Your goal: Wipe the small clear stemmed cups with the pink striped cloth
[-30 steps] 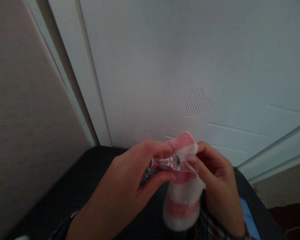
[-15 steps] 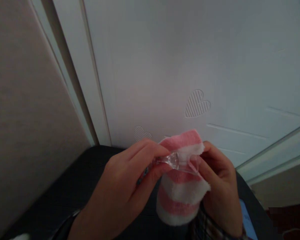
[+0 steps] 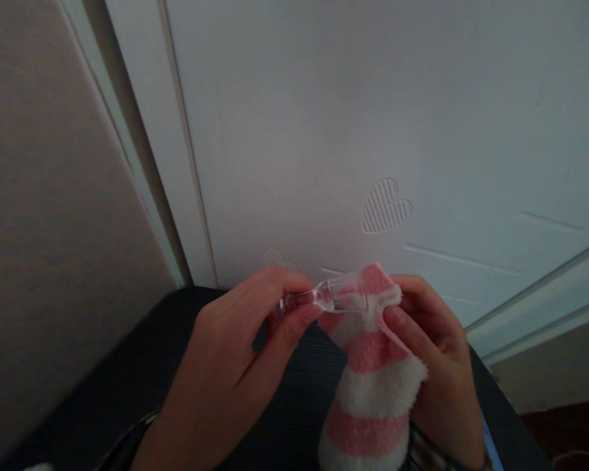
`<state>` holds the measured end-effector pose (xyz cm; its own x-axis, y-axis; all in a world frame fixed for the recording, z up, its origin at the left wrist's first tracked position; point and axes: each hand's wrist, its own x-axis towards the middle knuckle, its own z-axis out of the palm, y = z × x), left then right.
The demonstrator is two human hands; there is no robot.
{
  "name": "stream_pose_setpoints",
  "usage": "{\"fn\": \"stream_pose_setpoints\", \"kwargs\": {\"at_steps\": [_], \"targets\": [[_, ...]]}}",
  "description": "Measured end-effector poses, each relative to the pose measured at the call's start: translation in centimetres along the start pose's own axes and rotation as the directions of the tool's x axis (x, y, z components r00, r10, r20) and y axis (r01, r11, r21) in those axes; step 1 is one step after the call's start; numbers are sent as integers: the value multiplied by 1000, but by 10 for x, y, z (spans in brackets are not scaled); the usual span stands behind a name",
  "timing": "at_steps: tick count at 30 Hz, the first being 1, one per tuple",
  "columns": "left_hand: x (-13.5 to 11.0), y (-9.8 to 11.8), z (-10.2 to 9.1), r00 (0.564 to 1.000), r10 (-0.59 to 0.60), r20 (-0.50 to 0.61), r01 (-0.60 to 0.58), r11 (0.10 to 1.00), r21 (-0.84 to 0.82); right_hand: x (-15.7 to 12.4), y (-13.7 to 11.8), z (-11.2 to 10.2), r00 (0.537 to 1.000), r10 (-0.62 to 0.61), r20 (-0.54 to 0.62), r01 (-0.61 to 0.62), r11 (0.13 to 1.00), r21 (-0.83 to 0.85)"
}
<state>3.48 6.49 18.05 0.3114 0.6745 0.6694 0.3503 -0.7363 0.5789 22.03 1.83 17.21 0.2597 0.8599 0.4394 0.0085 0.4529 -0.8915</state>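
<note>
My left hand [image 3: 245,347] pinches the stem of a small clear stemmed glass [image 3: 343,294] between thumb and fingers. The glass lies on its side in the air, its bowl pointing right and its foot end mostly hidden in my palm. My right hand [image 3: 434,353] is closed on a fluffy pink-and-white striped cloth [image 3: 373,386], thumb pressing on it near the glass's mouth. The cloth touches or lies close behind the bowl and hangs down past the bottom edge of view.
Below my hands is a dark tabletop [image 3: 299,405]. A white panel [image 3: 299,131] with embossed hearts stands behind it, and a beige wall [image 3: 53,229] rises at left. Something blue [image 3: 491,445] shows partly beside my right wrist.
My left hand has shifted slightly left with the glass, and more of the bowl shows outside the cloth. The cloth hangs lower and more stretched out from my right hand.
</note>
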Motion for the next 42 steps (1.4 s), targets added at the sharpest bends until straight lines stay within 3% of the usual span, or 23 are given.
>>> {"fn": "stream_pose_setpoints", "kwargs": {"at_steps": [13, 17, 26, 33, 38, 42], "targets": [[-1, 5, -2, 998, -62, -2, 62, 996, 61, -1, -2, 2, 981, -6, 195, 15, 999, -42], [0, 3, -1, 999, -39, -26, 41, 996, 84, -1, 2, 3, 981, 41, 188, -37, 999, -26], [1, -2, -1, 998, 58, -40, -54, 995, 83, -2, 7, 4, 991, 31, 130, -27, 999, -32], [1, 4, -2, 1000, 14, -14, -12, 994, 109, -1, 4, 7, 989, 20, 147, -19, 1000, -11], [2, 5, 1, 1000, -30, -4, 31, 998, 60, -1, 3, 10, 997, -26, 75, 37, 988, -150], [0, 7, -3, 995, -88, 45, 89, 996, -22, 0, 2, 10, 991, -91, 96, 108, 975, -192]]}}
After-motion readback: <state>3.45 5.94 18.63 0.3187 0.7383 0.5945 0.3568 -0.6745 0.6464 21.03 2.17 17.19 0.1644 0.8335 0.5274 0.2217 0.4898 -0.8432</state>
